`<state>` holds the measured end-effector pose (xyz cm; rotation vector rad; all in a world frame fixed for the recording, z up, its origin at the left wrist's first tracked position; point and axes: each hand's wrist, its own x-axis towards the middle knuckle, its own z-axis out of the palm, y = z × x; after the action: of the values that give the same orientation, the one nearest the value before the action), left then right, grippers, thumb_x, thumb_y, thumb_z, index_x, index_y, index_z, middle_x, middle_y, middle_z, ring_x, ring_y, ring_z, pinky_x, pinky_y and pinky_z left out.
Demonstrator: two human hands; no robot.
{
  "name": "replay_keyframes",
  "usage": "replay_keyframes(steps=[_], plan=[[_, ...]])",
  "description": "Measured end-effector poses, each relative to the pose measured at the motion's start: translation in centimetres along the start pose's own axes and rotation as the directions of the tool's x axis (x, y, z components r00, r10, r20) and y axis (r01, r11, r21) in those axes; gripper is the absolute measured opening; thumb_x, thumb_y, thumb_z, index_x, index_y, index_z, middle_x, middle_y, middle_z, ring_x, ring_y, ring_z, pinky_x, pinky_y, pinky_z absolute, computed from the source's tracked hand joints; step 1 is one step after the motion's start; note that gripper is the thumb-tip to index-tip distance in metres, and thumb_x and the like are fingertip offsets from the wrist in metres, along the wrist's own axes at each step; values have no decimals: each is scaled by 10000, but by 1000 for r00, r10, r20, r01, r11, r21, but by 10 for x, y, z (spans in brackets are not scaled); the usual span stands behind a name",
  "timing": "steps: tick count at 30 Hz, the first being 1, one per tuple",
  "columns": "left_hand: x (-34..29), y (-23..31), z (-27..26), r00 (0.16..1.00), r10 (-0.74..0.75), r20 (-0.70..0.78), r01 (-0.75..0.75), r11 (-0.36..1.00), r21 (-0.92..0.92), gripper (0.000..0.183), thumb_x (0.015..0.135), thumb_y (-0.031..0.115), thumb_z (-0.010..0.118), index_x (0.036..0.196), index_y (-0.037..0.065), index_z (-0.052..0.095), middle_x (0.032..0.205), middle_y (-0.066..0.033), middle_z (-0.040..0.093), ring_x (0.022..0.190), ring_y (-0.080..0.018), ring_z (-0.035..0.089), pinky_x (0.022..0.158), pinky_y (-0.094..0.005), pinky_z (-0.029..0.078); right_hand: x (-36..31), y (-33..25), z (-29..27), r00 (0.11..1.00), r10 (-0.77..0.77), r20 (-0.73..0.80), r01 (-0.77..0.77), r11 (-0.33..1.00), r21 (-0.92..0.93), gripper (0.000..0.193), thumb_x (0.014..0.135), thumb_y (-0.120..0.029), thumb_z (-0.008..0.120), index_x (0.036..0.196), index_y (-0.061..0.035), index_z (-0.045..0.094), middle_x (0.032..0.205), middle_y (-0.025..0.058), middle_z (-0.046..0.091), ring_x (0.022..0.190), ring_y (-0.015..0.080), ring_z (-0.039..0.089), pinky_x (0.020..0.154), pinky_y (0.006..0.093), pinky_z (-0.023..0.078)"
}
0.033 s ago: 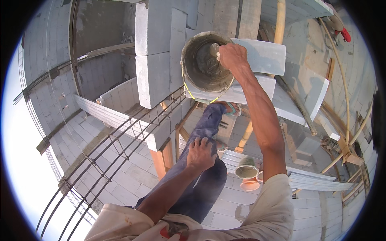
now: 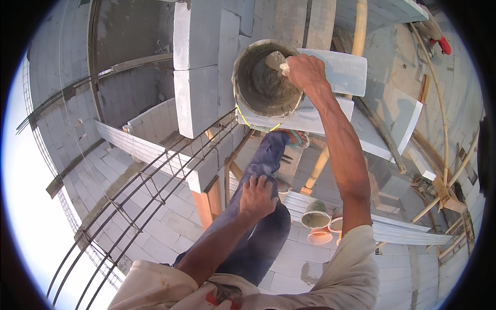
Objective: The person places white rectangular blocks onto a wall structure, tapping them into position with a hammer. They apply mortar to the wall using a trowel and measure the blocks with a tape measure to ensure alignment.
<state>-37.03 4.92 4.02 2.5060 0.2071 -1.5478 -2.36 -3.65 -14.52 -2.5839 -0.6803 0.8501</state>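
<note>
My right hand (image 2: 306, 73) is closed round the handle of a trowel (image 2: 275, 60), whose mortar-smeared blade is inside a bucket (image 2: 244, 70). Wet grey mortar (image 2: 271, 85) lies in the bottom of that bucket, and a yellow cord handle (image 2: 242, 118) hangs at its near side. Pale grey blocks (image 2: 315, 118) support the bucket. My left hand (image 2: 257, 198) rests on my leg in dark blue trousers (image 2: 266, 160), fingers slightly bent and apart, holding nothing.
A rebar cage (image 2: 138, 209) slants along the left, below stacked upright blocks (image 2: 196, 101). Bamboo poles (image 2: 360, 31) rise beyond the bucket. Lower down are several small pails (image 2: 316, 218) beside metal sheets (image 2: 403, 231). Another person's red shoe (image 2: 444, 45) shows at far right.
My right hand has shifted slightly to the right, and the trowel blade has moved up toward the bucket's far rim. The left hand stays on my leg.
</note>
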Motion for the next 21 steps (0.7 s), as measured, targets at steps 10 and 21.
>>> replay_keyframes(steps=[10, 21], plan=[[5, -6, 1, 999, 40, -27, -38, 998, 44, 579, 895, 461, 737, 1325, 84, 646, 1477, -103, 464, 1419, -327, 372, 1198, -504, 291, -107, 79, -101, 988, 143, 62, -135, 985, -107, 343, 982, -379, 676, 1229, -157, 763, 985, 148, 772, 953, 342, 738, 831, 486, 564], [3, 2, -2, 999, 39, -1, -39, 995, 89, 580, 898, 457, 729, 1332, 79, 649, 1492, -103, 476, 1450, -336, 357, 1210, -506, 286, -156, 69, -57, 980, 76, -182, -82, 996, -25, 307, 920, -131, 672, 1139, -49, 473, 976, 180, 674, 850, 406, 734, 687, 537, 579]])
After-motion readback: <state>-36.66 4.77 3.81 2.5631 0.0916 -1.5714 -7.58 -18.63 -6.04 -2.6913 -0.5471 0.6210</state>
